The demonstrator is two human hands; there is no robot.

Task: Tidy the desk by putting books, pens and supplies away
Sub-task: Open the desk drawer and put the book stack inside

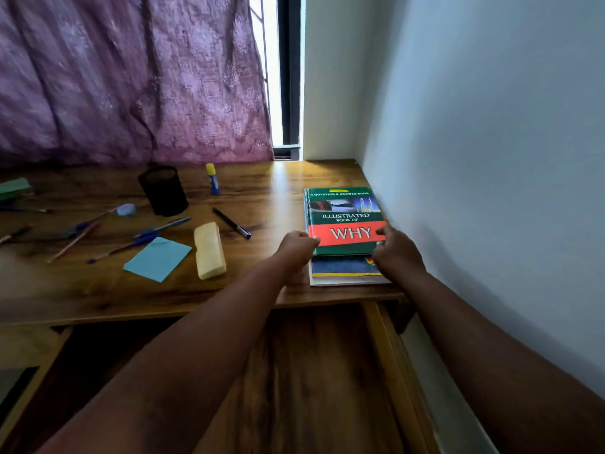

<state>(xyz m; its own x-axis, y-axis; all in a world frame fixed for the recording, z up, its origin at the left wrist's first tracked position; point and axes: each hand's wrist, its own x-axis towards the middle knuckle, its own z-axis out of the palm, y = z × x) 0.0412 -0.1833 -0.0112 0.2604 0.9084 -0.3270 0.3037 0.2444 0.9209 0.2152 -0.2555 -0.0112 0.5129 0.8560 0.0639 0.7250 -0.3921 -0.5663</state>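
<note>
A green and red book titled "Illustrated Book of Why" [343, 217] lies on top of a blue book [343, 268] at the desk's right end, against the wall. My left hand [296, 249] is curled at the top book's near left corner. My right hand [394, 252] grips its near right corner, thumb on the cover. Left of the books lie a black pen [230, 222], a cream eraser block [209, 250], a blue sticky-note pad [157, 258] and several blue pens [147, 235]. A black mesh pen cup [163, 191] and a glue stick [212, 179] stand farther back.
The wooden desk [278, 191] ends at a white wall [491, 158] on the right and a purple curtain [131, 77] behind. A green object [14, 188] sits at the far left. A small blue roll [126, 209] lies among the pens. Below the desk edge is wooden floor.
</note>
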